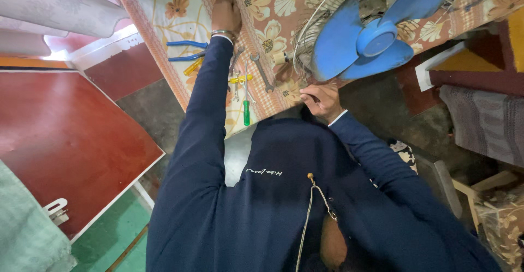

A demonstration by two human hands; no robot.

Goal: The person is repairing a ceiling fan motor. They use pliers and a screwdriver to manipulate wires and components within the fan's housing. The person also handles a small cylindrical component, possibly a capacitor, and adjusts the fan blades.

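Navy sleeves filled the lower frame, both arms reaching up toward a flower-patterned tablecloth [284,4].

Just above centre, the right hand [322,100] sat at the table's near edge with its fingers curled together beneath the wire guard [314,29] of a blue-bladed fan [376,37]; whether they pinched anything I could not tell. Left of it lay a green-handled screwdriver [246,111], a yellow-handled screwdriver [240,79], a spanner [262,73] and blue-handled pliers [185,51]. Farthest, at top centre, the left hand [226,13] rested knuckles-up on the cloth, its grip hidden. As I judged it, the fan overhung the edge and could tip off if nudged, and the green-handled screwdriver, close to the edge, could roll to the floor.
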